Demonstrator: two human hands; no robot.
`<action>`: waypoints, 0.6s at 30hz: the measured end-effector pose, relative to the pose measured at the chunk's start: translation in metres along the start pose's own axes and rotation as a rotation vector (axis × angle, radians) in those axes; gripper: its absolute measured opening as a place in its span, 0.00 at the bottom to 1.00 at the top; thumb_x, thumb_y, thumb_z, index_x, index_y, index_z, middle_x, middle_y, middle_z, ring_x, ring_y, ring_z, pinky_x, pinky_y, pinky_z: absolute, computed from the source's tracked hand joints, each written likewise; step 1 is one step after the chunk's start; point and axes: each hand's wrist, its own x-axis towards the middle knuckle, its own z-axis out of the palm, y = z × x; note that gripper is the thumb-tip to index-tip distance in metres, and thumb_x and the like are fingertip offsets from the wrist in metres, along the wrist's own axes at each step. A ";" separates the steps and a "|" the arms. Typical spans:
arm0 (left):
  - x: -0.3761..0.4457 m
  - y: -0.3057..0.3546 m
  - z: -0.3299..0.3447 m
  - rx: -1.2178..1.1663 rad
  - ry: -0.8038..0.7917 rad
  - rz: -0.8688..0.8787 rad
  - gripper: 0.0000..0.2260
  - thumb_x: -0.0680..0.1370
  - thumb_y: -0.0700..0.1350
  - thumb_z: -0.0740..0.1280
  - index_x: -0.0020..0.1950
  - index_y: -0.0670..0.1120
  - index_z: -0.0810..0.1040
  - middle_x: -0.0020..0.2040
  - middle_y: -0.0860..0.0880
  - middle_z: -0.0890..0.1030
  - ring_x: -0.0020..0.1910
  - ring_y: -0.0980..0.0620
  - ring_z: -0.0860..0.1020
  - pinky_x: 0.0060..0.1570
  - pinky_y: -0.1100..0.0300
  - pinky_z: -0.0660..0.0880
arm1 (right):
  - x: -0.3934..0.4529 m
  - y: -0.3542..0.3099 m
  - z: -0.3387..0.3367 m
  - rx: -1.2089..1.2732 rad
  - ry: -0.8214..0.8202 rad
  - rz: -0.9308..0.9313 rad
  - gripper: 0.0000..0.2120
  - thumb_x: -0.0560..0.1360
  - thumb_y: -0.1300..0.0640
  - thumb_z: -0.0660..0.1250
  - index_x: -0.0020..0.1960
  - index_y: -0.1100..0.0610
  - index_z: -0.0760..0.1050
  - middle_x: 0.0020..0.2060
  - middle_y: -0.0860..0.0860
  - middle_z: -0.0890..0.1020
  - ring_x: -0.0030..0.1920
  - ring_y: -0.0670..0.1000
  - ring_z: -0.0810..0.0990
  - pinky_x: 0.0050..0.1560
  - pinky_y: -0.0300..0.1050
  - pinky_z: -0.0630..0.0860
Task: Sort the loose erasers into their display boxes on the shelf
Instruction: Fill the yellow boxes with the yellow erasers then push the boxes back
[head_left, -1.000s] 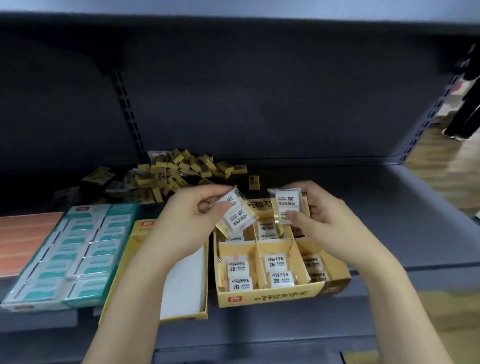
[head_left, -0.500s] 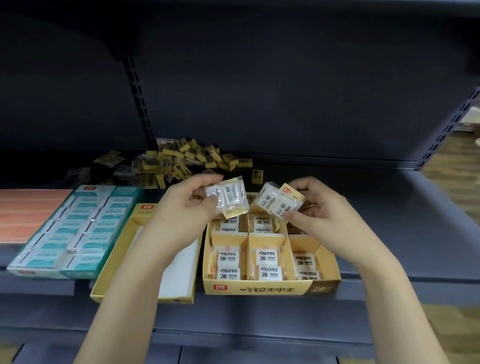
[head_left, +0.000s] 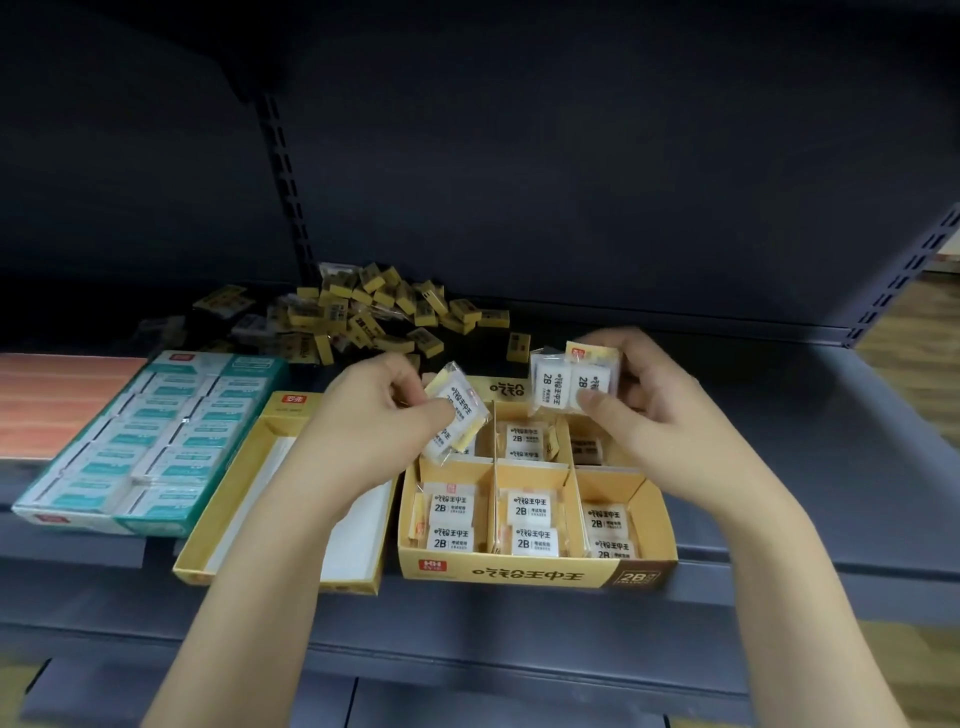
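Observation:
A yellow display box (head_left: 535, 574) with six compartments stands at the shelf's front edge, and white wrapped 2B erasers lie in its cells. My left hand (head_left: 374, 415) pinches a wrapped pack of 2B erasers (head_left: 460, 410) above the box's back left cell. Over the back right cell, my right hand (head_left: 644, 400) holds another pack of two 2B erasers (head_left: 571, 384) upright. A heap of loose yellow erasers (head_left: 374, 317) lies at the back of the shelf, behind the box.
Left of the display box sits a long yellow box (head_left: 234, 493) with a white bottom. Further left stands a teal box (head_left: 150, 441) full of white erasers, then an orange surface (head_left: 57, 400). A slotted upright (head_left: 283, 171) runs up the dark back panel.
My left hand has lowered its pack toward the box's back left cell. My right hand has turned its pack upright and lifted it slightly. The view has tilted down a little.

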 end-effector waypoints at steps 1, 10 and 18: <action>0.000 0.000 -0.001 0.000 0.001 -0.003 0.10 0.70 0.40 0.69 0.33 0.47 0.69 0.33 0.49 0.72 0.33 0.51 0.70 0.36 0.59 0.65 | 0.001 -0.001 -0.001 0.010 -0.006 -0.005 0.17 0.77 0.59 0.63 0.56 0.38 0.70 0.47 0.41 0.81 0.47 0.45 0.81 0.51 0.54 0.79; -0.005 0.000 -0.012 -0.106 -0.056 -0.045 0.30 0.73 0.34 0.65 0.66 0.63 0.64 0.33 0.51 0.74 0.37 0.53 0.75 0.49 0.56 0.73 | 0.007 -0.012 0.002 0.005 -0.135 0.028 0.22 0.74 0.60 0.68 0.60 0.40 0.66 0.47 0.45 0.82 0.48 0.45 0.82 0.53 0.54 0.79; -0.010 0.004 -0.017 -0.288 -0.055 -0.180 0.10 0.75 0.33 0.64 0.48 0.48 0.74 0.42 0.47 0.80 0.34 0.56 0.80 0.33 0.66 0.77 | 0.011 -0.014 -0.013 -0.316 0.045 -0.034 0.12 0.76 0.59 0.66 0.57 0.47 0.75 0.44 0.37 0.77 0.48 0.40 0.77 0.47 0.33 0.72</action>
